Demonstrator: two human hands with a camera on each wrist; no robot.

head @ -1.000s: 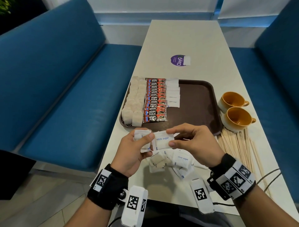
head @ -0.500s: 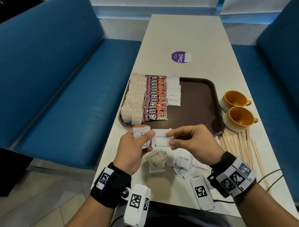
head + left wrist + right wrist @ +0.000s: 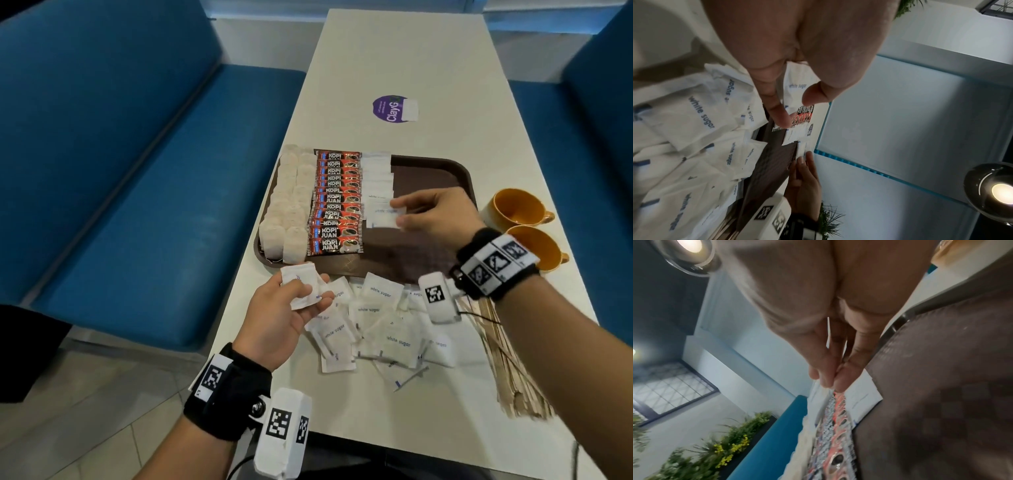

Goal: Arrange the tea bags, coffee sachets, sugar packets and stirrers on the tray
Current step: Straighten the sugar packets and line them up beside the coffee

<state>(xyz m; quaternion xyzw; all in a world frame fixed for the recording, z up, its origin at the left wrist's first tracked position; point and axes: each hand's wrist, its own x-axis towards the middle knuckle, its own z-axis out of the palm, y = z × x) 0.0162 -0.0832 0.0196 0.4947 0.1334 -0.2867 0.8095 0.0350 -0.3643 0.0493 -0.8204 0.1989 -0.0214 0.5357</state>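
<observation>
The right hand (image 3: pixel 433 216) reaches over the brown tray (image 3: pixel 431 171) and pinches one sugar packet (image 3: pixel 385 217) by its edge, at the near end of the sugar row (image 3: pixel 376 174) beside the coffee sachets (image 3: pixel 337 205) and tea bags (image 3: pixel 287 205). The left hand (image 3: pixel 284 315) hovers over the worktop (image 3: pixel 394 51) just in front of the tray, gripping a few more packets (image 3: pixel 301 286) between thumb and fingers. Below it lies the loose sugar pile (image 3: pixel 380 329), with the stirrers (image 3: pixel 507 370) further right.
</observation>
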